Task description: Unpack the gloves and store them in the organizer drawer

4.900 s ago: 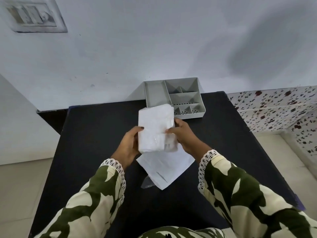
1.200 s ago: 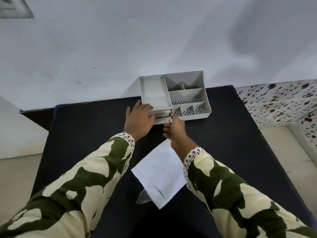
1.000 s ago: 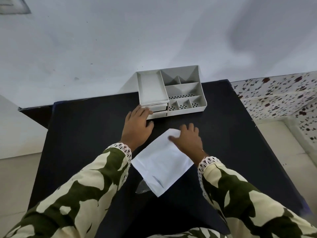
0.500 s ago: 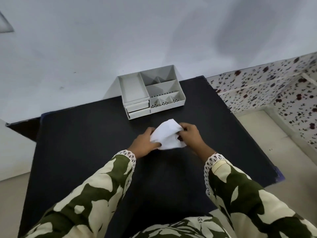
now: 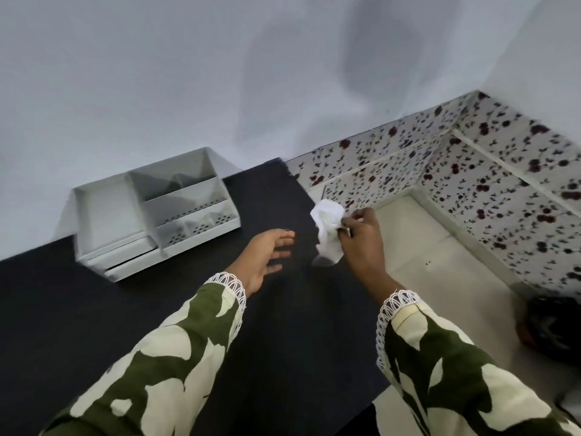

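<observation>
My right hand [image 5: 361,239] grips a crumpled white wrapper [image 5: 327,234] above the right edge of the black table [image 5: 157,309]. My left hand [image 5: 267,256] hovers over the table just left of it, fingers spread, holding nothing. The grey organizer [image 5: 151,212] stands at the back left against the wall, with its two small drawers [image 5: 125,256] at the front left pushed in. No gloves are visible.
To the right, the table ends and a pale tiled floor [image 5: 424,247] lies below, bordered by flower-patterned tiles [image 5: 471,171]. A dark round object [image 5: 553,328] sits on the floor at the far right. The white wall runs behind the table.
The white wrapper was picked off the table and crumpled by both hands. My right hand has carried it to the right past the table edge; my left hand let go. The view swung right.
</observation>
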